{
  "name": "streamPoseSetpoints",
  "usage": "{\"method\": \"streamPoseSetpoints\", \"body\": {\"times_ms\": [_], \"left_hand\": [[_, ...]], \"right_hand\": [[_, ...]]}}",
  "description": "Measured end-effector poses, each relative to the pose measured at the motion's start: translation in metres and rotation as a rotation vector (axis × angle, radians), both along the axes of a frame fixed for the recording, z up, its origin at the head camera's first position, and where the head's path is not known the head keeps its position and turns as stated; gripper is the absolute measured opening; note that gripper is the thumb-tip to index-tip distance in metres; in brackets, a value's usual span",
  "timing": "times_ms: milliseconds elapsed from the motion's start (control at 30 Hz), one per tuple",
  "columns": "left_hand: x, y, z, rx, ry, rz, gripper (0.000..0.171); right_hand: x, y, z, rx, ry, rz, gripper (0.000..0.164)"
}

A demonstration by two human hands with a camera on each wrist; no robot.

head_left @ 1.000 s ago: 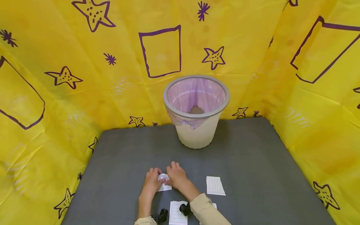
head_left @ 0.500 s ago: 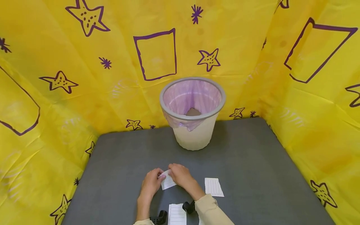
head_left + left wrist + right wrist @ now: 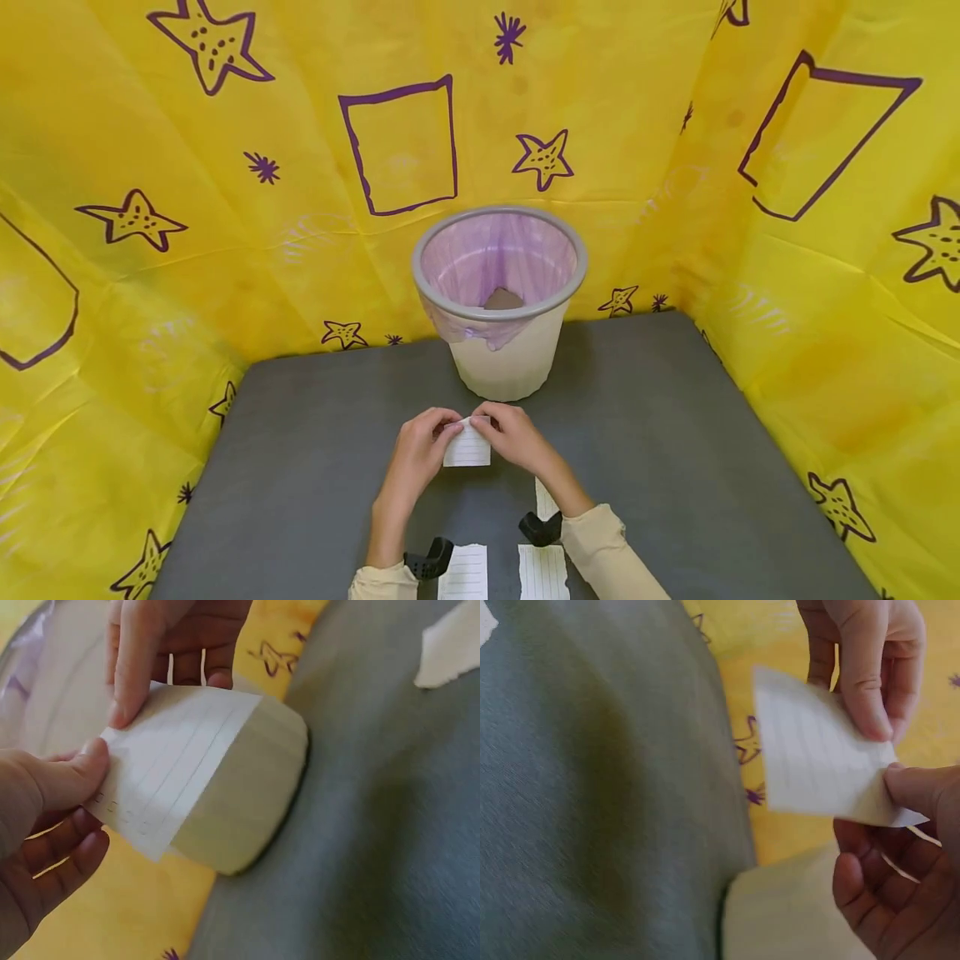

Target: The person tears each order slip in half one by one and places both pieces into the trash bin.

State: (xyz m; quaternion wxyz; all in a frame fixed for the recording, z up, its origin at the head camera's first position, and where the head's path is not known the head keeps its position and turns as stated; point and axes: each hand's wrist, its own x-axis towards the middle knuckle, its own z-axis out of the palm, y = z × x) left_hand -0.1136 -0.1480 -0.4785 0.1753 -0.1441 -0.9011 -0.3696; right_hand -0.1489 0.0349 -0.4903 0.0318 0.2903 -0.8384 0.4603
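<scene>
Both hands hold up a small piece of lined paper [image 3: 467, 447] by its upper edge, just in front of the bin. My left hand [image 3: 425, 439] pinches the upper left corner between thumb and fingers. From the other side, my right hand [image 3: 519, 435] pinches the same edge, the two thumbs close together. In the left wrist view the lined paper [image 3: 180, 746] hangs flat, with a row of small punched holes along one side. The right wrist view shows the sheet [image 3: 817, 750] slightly curved between the thumbs.
A cream bin [image 3: 506, 367] with a grey rim and purple liner stands at the back; a brownish piece lies inside it. Torn lined sheets lie on the grey table: one at front centre [image 3: 463, 573], one right of it [image 3: 543, 575], another [image 3: 545, 500] partly behind the right wrist.
Both hands have lifted the lined paper off the table and carried it forward and slightly right, towards the bin. The head view has turned a little to the right.
</scene>
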Motion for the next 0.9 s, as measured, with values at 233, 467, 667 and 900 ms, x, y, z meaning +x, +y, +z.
{"method": "streamPoseSetpoints", "body": {"times_ms": [233,467,667,900], "left_hand": [[-0.008,0.014,0.019,0.121,0.086,-0.037,0.003],[-0.012,0.025,0.031,0.186,0.122,-0.073,0.005],[-0.013,0.029,0.037,0.233,0.174,-0.088,0.005],[-0.012,0.038,0.038,0.248,0.29,-0.076,0.003]], "right_hand": [[-0.004,0.011,0.022,-0.069,0.138,-0.004,0.01],[-0.004,0.017,0.034,-0.137,0.155,-0.022,0.009],[-0.005,0.021,0.044,-0.154,0.162,-0.009,0.009],[-0.004,0.025,0.056,-0.218,0.066,-0.024,0.01]]}}
